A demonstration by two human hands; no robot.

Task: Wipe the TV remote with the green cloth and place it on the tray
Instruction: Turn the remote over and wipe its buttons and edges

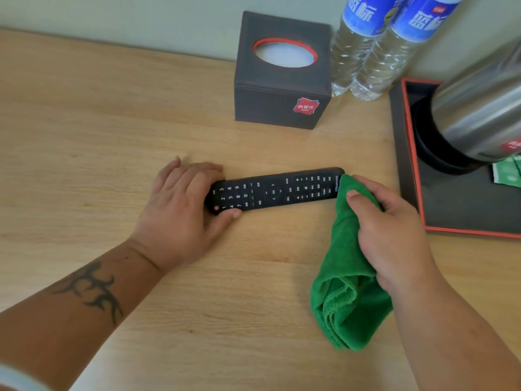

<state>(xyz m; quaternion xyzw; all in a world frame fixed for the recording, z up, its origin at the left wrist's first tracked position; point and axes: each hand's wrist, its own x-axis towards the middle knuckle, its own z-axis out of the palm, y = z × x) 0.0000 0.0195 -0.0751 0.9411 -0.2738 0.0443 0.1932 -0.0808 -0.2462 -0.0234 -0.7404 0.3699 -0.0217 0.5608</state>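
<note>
A black TV remote (277, 190) lies flat on the wooden table, buttons up, running left to right. My left hand (183, 210) grips its left end, thumb on the near edge and fingers over the far edge. My right hand (392, 235) holds a bunched green cloth (348, 280), whose top edge touches the remote's right end. The rest of the cloth hangs down toward me on the table. The dark tray with an orange rim (462, 215) sits at the right, just beyond my right hand.
A steel kettle (479, 108) on a black base and a green packet (507, 173) occupy the tray. A dark tissue box (282, 77) stands behind the remote, with two water bottles (369, 49) to its right by the wall.
</note>
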